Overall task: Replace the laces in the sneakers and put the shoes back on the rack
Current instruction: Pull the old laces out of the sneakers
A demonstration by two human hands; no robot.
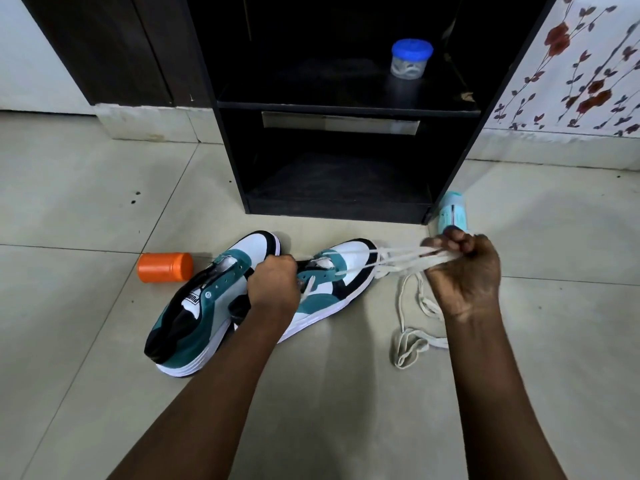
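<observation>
Tiled floor (104,188) before a black rack (341,109): lace being drawn from a sneaker.
Head view: two teal-and-white sneakers lie on the floor near the rack's base. The left hand (273,285) grips the right sneaker (332,282) beside the left sneaker (204,306); the right hand (464,271) pinches the white lace (401,261), fingers curled round it.

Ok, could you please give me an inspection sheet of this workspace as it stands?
Surface: tiled floor, a few dark specks.
Job's things: two sneakers on the floor; white lace partly pulled from the right-side sneaker, slack on the floor; black rack holds no shoes.
Clutter: orange container lying down; blue-lidded jar on the rack; pale blue bottle beside the rack.
Hands: left hand grips a sneaker; right hand grips the lace.
Cables: nothing seen.
Surroundings: floral wall.
</observation>
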